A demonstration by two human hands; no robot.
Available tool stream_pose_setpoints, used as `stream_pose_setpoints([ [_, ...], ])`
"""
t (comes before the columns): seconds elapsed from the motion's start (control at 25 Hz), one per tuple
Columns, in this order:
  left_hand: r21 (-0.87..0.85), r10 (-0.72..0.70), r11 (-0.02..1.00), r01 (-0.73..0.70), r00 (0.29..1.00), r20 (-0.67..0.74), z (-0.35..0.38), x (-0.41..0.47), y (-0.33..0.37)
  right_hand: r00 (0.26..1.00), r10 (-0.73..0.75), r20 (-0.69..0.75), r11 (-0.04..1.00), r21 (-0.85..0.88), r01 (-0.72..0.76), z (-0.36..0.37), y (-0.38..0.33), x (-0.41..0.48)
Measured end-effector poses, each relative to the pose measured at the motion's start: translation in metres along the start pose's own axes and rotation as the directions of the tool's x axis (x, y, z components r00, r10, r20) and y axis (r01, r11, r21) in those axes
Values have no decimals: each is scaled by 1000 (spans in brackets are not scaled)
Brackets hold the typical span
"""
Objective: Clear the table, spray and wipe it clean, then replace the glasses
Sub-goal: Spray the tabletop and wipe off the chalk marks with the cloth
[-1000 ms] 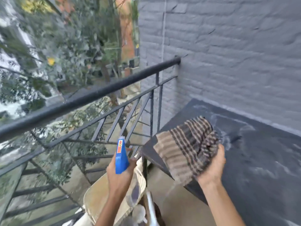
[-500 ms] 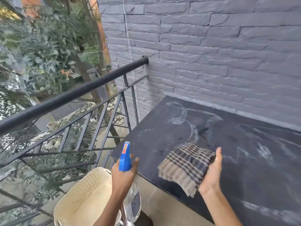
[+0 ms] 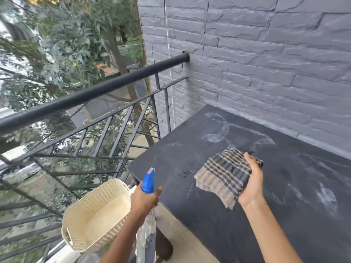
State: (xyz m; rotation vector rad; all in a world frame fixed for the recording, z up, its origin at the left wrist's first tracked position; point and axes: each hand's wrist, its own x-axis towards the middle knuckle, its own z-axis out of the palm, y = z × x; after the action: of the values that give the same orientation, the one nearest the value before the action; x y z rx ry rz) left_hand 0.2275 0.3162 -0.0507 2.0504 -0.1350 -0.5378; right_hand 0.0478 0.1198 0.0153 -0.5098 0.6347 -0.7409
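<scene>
Moved: right hand [image 3: 250, 184] and cloth [image 3: 221, 176] stood farther in from the desk's near edge than half a second before, closer to the pale smears [image 3: 218, 133]; the left hand [image 3: 143, 201] kept its place off the desk's near left corner.
Desk [image 3: 284, 215]: dark slab set against the grey wall [image 3: 266, 63], its top streaked with smears at the far left and on the right.
Cloth: checked brown and dark, folded, over the desk's left half, its near corner hanging loose; whether it touched the top could not be told.
Right fingers: thumb lay over the cloth's right edge, the rest hidden beneath it; they gripped the cloth.
Bottle [image 3: 148, 180]: upright, blue head pointing far, clear body hanging below the hand, just left of the desk's near left corner.
Left fingers [image 3: 157, 190]: curled round the bottle's neck under the blue head, gripping it.
Basket [image 3: 114, 188]: cream, perforated, tilted, low and left of the bottle, between it and the railing [image 3: 95, 95].
Railing: black bar with slanted rods, running from near left to the wall; trees [image 3: 76, 44] beyond.
</scene>
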Motion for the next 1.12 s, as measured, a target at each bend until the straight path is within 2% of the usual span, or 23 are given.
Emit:
stream_pose_setpoints([
  [0.12,90,-33,995,36,999,-28,0,-2,-8,1000,8,6,1000,-2,-8,1,-5,9],
  [0.32,244,2,970,15,998,-68,-3,-1,-7,1000,-16,19,1000,-12,16,3,-19,17],
  [0.6,198,96,973,-121,986,134,13,17,46,998,-62,1,998,-15,63,5,-36,22],
  [0.92,236,158,950,-203,968,198,45,43,93,987,-137,-90,990,15,138,-1,-54,31],
  [1.12,159,216,949,-273,928,304,65,77,134,974,-169,-149,984,32,176,14,-58,52],
])
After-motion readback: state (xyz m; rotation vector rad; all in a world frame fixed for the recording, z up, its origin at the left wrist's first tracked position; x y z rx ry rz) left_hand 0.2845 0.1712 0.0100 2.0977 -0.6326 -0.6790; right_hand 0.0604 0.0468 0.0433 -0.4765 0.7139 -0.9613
